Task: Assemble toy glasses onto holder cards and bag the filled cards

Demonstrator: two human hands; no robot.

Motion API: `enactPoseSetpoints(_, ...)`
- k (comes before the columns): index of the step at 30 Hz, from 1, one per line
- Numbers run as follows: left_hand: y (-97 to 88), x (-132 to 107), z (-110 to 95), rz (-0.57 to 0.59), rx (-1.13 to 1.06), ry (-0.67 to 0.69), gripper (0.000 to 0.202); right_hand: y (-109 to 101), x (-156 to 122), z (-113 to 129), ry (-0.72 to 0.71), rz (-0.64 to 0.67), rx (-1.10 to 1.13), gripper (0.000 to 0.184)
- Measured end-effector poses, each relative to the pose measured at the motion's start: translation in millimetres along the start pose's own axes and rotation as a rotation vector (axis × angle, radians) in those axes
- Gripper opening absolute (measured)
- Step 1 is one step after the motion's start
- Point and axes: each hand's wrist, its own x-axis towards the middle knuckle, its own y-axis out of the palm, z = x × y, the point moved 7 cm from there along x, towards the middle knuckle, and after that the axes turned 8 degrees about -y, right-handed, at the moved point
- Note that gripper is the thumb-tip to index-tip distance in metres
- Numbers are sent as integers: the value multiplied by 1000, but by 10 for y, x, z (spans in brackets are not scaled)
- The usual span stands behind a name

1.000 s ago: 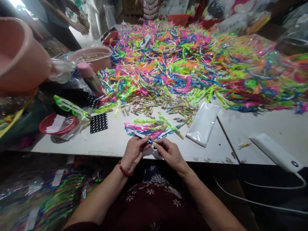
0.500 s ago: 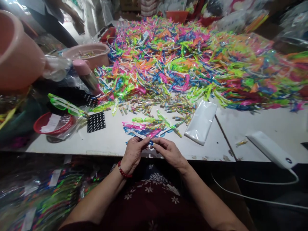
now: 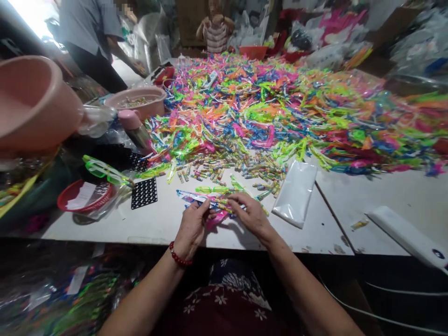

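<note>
My left hand point(image 3: 192, 226), with a red bead bracelet at the wrist, pinches the near end of a blue plastic toy piece point(image 3: 189, 196) over the white table point(image 3: 385, 196). My right hand point(image 3: 250, 213) is curled on the same small pile of pink, blue and green pieces point(image 3: 219, 196), fingertips pressed on a thin striped stick. Behind the pile lie several small striped tubes point(image 3: 227, 167). A huge heap of bright plastic pieces point(image 3: 280, 107) covers the far table.
A packet of clear bags point(image 3: 296, 192) lies right of my hands. A white device point(image 3: 406, 235) sits at the right edge. Left: a black perforated pad point(image 3: 144, 192), red basket point(image 3: 84, 196), pink basins point(image 3: 31, 102), pink-capped bottle point(image 3: 135, 127). Other people stand at the back.
Both hands have moved forward from the table's near edge onto the small pile. The piece held between them is now down among the others. The camera tilted up.
</note>
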Motion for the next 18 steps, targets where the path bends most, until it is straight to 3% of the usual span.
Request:
enactPoseSetpoints(3, 150, -18, -12, 123, 87, -103, 44, -106, 437, -273, -82, -17, -305, 19)
enactPoseSetpoints(6, 246, -78, 32, 269, 294, -198, 49, 72, 850, -556, -135, 151, -539, 19)
enactPoseSetpoints(8, 222, -23, -62, 284, 411, -149, 50, 264, 1037, -673, -183, 300, -682, 17)
enactPoseSetpoints(10, 140, 152, -341, 185, 556, 33, 45, 412, 1150, -732, -211, 393, -786, 15)
enactPoseSetpoints(13, -30, 527, -978, -167, 896, 345, 29, 515, 1227, -750, -215, 423, -826, 17)
enactPoseSetpoints(16, -100, 947, -1523, -391, 1051, 469, 22, 528, 1242, -753, -186, 409, -840, 18)
enactPoseSetpoints(18, -74, 1190, -1776, -458, 1127, 526, 27, 507, 1219, -733, -171, 390, -855, 18)
